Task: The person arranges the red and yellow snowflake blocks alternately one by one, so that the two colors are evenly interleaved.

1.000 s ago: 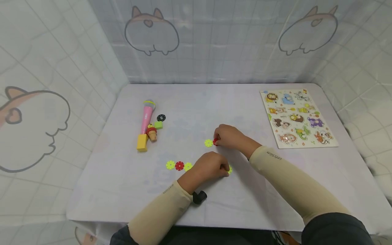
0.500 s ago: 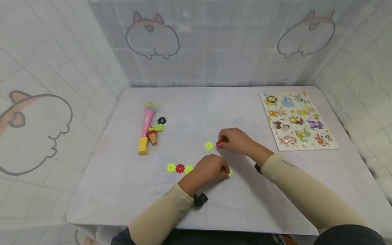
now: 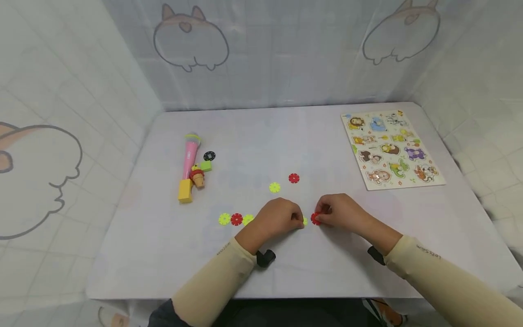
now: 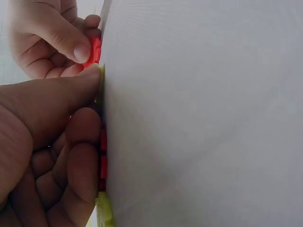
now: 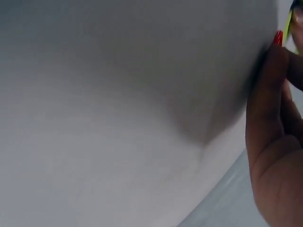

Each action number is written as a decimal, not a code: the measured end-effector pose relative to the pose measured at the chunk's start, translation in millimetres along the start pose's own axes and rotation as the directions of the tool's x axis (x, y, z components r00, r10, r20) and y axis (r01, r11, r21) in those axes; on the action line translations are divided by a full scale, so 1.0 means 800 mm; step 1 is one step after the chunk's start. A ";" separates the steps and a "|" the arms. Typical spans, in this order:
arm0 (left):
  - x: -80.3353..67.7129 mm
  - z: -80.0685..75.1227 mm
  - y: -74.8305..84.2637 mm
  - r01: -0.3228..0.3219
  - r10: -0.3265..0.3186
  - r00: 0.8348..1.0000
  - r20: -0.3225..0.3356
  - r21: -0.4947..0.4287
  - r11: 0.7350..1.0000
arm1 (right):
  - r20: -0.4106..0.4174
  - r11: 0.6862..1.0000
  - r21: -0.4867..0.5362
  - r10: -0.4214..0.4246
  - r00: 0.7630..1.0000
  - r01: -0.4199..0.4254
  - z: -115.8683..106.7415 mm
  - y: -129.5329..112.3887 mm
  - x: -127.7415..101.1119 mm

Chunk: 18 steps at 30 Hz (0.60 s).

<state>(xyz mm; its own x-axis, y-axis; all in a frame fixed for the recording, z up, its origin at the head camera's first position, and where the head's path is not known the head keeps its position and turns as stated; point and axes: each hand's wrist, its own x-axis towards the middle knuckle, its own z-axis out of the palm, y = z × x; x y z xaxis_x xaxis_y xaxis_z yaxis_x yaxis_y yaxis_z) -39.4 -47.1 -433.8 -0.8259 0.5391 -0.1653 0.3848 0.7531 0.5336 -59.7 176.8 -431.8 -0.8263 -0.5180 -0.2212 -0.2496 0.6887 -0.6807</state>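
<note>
Head view, lower centre of the frame: a row of snowflake connector discs lies flat on the white table (image 3: pixel 163 254), running yellow-green disc (image 3: pixel 224 219), red disc (image 3: pixel 236 220), yellow-green disc (image 3: pixel 248 220) (further links sit under the fingers, count unclear). The left hand (image 3: pixel 274 221) curls over the row's right end, pinching the last yellow-green piece (image 3: pixel 305 221). The right hand (image 3: pixel 343 212) pinches a red snowflake disc (image 3: pixel 315 219), held just beside that end and seemingly about to join it. Two loose discs, one yellow-green (image 3: pixel 275 187) and one red (image 3: pixel 293 178), lie above the hands, apparently not yet added.
</note>
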 end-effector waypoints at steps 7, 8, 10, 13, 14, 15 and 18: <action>0.007 -0.012 0.001 -0.008 0.008 1.000 -0.009 0.035 0.999 | -0.038 0.995 -0.085 -0.052 0.998 0.049 0.003 -0.016 0.009; 0.007 -0.013 0.002 -0.003 0.003 1.000 -0.004 0.036 0.999 | -0.037 0.995 -0.086 -0.051 0.998 0.047 0.002 -0.016 0.009; 0.006 -0.013 0.003 0.008 -0.009 1.000 0.004 0.037 0.999 | -0.038 0.997 -0.073 -0.030 0.999 0.027 0.000 -0.018 0.009; 0.005 -0.012 0.005 0.020 -0.021 1.000 0.016 0.039 0.999 | -0.058 0.998 -0.066 -0.005 0.998 0.001 -0.007 -0.019 0.015; 0.004 -0.010 0.005 0.025 -0.026 1.000 0.018 0.035 0.999 | -0.067 0.998 -0.069 0.003 0.998 -0.007 -0.009 -0.021 0.020; 0.004 -0.009 0.005 0.026 -0.026 0.999 0.019 0.034 0.999 | -0.077 0.998 -0.069 0.003 0.997 -0.009 -0.012 -0.023 0.027; 0.002 -0.003 0.005 0.022 -0.022 1.000 0.014 0.030 0.999 | -0.076 0.994 -0.104 -0.022 0.997 0.014 -0.016 -0.033 0.055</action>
<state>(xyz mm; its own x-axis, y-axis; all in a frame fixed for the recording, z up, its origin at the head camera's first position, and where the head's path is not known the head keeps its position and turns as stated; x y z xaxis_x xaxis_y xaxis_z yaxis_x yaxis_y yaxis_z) -39.9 -44.1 -429.8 -0.8283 0.5274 -0.1892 0.3787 0.7758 0.5047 -95.6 142.6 -414.8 -0.8565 -0.4930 -0.1525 -0.3124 0.7306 -0.6072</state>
